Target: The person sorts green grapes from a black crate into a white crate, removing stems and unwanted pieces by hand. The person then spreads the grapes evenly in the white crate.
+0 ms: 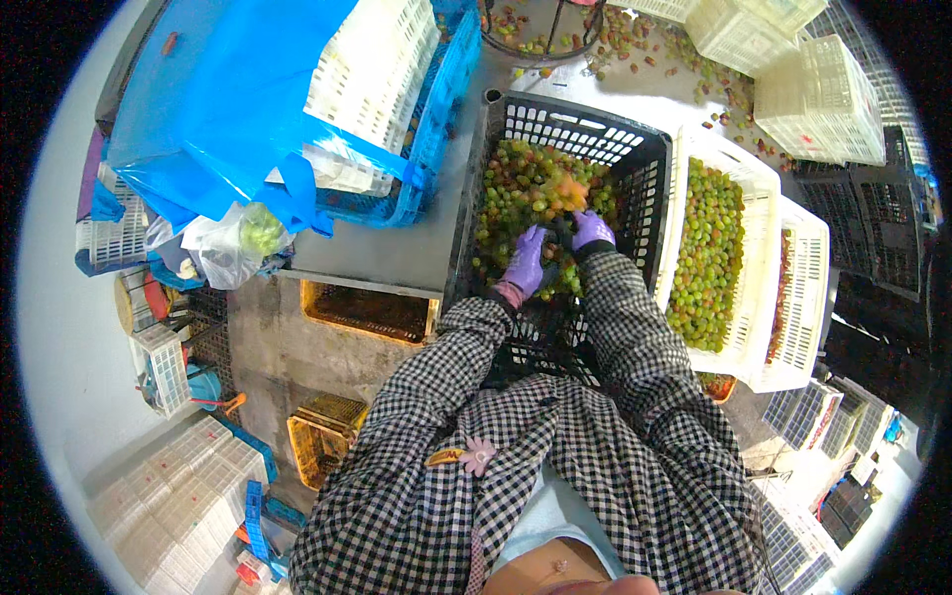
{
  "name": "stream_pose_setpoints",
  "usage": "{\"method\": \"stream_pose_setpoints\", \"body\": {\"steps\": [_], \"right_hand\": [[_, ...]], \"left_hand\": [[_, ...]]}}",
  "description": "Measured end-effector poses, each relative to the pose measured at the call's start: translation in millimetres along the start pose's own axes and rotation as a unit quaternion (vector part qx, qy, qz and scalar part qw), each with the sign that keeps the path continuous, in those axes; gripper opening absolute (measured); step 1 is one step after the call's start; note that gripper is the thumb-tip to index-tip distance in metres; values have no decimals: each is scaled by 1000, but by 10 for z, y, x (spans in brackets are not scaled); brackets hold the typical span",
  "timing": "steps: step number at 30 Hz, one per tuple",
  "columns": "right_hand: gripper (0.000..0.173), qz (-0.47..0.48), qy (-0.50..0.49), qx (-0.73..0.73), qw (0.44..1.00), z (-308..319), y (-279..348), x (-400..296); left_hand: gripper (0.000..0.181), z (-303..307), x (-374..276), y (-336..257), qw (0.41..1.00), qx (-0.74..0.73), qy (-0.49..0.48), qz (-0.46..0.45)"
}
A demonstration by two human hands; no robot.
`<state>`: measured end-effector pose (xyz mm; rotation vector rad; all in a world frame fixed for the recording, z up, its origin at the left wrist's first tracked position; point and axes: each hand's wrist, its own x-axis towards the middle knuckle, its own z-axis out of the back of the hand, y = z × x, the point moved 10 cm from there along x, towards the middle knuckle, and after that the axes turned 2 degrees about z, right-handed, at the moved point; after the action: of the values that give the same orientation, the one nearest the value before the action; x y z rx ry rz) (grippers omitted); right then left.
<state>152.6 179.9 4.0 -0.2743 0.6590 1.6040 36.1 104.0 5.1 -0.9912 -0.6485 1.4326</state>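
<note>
A black plastic crate [662, 160] stands before me, tilted in view, with loose green and reddish grapes [513, 178] heaped toward its far side. Both my hands are inside it, in purple gloves with dark finger parts. My left hand [526, 262] reaches in over the grapes, fingers pointing away from me. Close beside it, my right hand [593, 229] bends inward, its fingertips near a blurred orange-green grape cluster [561, 195]. A dark shape lies between the hands; whether it is fingertips or a tool cannot be told. The grip of both hands is unclear.
To the right, a white crate [758, 245] holds green grapes [706, 253]; another white crate [807, 297] adjoins it. Blue plastic sheeting [216, 97] drapes stacked crates at left on a metal table [372, 256]. Loose grapes litter the far surface. Yellow crates [320, 446] stand below.
</note>
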Motion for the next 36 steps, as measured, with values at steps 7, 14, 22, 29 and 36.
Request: {"method": "stream_pose_setpoints", "body": {"steps": [7, 14, 22, 29, 36], "right_hand": [[25, 21, -214, 744, 633, -323, -595, 447], [35, 16, -21, 464, 886, -788, 138, -58], [23, -24, -7, 705, 709, -74, 57, -240], [27, 171, -281, 651, 684, 1363, 767, -1311], [28, -1, -49, 627, 777, -454, 140, 33]], "left_hand": [[43, -240, -359, 680, 581, -765, -90, 262], [53, -918, -56, 1247, 500, -804, 16, 323], [50, -368, -100, 375, 545, -806, 82, 217], [43, -28, -249, -164, 604, -780, 136, 91], [41, 83, -311, 243, 772, -616, 54, 147]]}}
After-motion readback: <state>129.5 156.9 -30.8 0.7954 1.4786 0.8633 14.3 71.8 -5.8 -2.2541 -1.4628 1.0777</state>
